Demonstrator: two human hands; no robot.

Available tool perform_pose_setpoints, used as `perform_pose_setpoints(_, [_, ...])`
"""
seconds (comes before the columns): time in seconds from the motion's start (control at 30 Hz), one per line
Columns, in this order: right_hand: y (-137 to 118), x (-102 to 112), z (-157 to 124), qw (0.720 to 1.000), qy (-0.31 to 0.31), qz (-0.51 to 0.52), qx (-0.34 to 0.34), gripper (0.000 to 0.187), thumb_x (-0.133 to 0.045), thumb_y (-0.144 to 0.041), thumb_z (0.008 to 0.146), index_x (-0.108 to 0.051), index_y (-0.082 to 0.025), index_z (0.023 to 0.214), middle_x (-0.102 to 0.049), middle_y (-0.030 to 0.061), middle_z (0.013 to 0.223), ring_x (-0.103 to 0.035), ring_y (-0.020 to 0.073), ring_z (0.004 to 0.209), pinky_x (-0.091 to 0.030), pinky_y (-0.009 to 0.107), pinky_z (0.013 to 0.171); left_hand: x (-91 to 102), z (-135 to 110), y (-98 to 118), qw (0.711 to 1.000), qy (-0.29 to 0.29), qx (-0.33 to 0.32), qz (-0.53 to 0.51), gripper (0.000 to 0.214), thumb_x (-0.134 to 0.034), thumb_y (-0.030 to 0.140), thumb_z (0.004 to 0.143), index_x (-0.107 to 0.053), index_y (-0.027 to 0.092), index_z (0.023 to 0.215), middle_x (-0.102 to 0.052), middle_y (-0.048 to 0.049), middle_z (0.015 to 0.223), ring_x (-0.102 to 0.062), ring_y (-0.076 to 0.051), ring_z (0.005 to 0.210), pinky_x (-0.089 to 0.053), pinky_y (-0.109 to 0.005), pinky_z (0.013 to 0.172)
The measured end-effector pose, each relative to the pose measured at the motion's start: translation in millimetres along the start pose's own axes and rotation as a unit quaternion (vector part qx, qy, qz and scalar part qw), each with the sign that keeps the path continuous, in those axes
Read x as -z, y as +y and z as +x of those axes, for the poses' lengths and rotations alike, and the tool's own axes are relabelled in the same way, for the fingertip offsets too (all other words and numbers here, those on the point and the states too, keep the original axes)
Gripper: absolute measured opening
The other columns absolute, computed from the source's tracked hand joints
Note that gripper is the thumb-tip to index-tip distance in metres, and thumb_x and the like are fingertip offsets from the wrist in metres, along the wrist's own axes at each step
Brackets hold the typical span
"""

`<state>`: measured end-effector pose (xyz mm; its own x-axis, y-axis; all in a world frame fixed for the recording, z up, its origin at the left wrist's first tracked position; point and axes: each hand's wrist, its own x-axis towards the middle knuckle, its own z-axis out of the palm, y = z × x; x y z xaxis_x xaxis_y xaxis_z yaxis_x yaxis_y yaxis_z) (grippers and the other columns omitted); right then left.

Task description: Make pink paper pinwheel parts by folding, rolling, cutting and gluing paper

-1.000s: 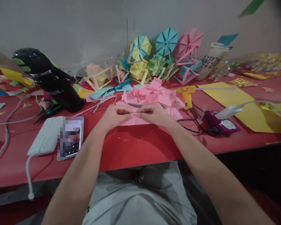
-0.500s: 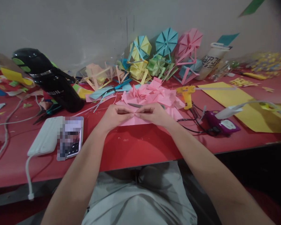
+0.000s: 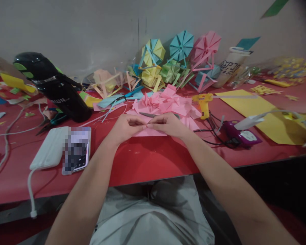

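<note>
Fingertips of the left hand (image 3: 123,128) and right hand (image 3: 169,124) meet, pinched on pink paper (image 3: 146,126). From there, red tabletop (image 3: 153,156) stretches to its edge at six o'clock; a paper pile (image 3: 165,102) borders one, glue gun (image 3: 204,103) two, phone (image 3: 83,149) eight.

left hand (image 3: 124,129), right hand (image 3: 169,126): fingertips close together, pinching pink paper (image 3: 150,133) | just beyond: pink pile (image 3: 165,102) | left: black bottle (image 3: 66,95), phone (image 3: 83,149) | right: yellow glue gun (image 3: 204,103)
</note>
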<state>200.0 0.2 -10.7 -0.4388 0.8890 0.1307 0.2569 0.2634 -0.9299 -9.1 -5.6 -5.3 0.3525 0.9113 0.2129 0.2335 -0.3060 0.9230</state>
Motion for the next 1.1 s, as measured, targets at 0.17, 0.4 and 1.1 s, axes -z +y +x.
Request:
perform_pose_setpoints(0.17, [1, 0, 1, 1.000, 0.011, -0.003, 0.011, 0.029, -0.074, -0.044, 0.075, -0.077, -0.016, 0.082, -0.072, 0.0055, 0.077, -0.057, 0.0117, 0.064, -0.041, 0.025, 0.055, 1.6, 1, 0, 1.000, -0.012, 0.021, -0.005, 0.022, -0.083, 0.035, 0.069, -0.080, 0.017, 0.082, -0.079, -0.0073, 0.084, -0.073, -0.021, 0.079, -0.058, -0.029, 0.074])
perform_pose_setpoints(0.4, [0, -2, 1, 1.000, 0.015, 0.000, 0.009, 0.035, -0.077, -0.050, 0.072, -0.077, -0.016, 0.082, -0.073, 0.0055, 0.077, -0.057, 0.0124, 0.064, -0.044, 0.026, 0.057, 1.4, 1, 0, 0.999, 0.001, 0.035, -0.019, 0.022, -0.084, 0.033, 0.067, -0.080, 0.017, 0.082, -0.079, -0.0079, 0.085, -0.073, -0.021, 0.079, -0.058, -0.030, 0.073])
perform_pose_setpoints(1.1, [0, 0, 1, 0.998, 0.013, -0.026, 0.056, 0.020, -0.073, -0.036, 0.079, -0.076, -0.017, 0.082, -0.076, 0.0055, 0.082, -0.067, 0.0157, 0.074, -0.052, 0.029, 0.070, 14.0, -1, 10, 0.997, -0.019, 0.064, 0.031, 0.025, -0.083, 0.035, 0.068, -0.080, 0.016, 0.084, -0.078, -0.0068, 0.084, -0.072, -0.021, 0.080, -0.057, -0.028, 0.075])
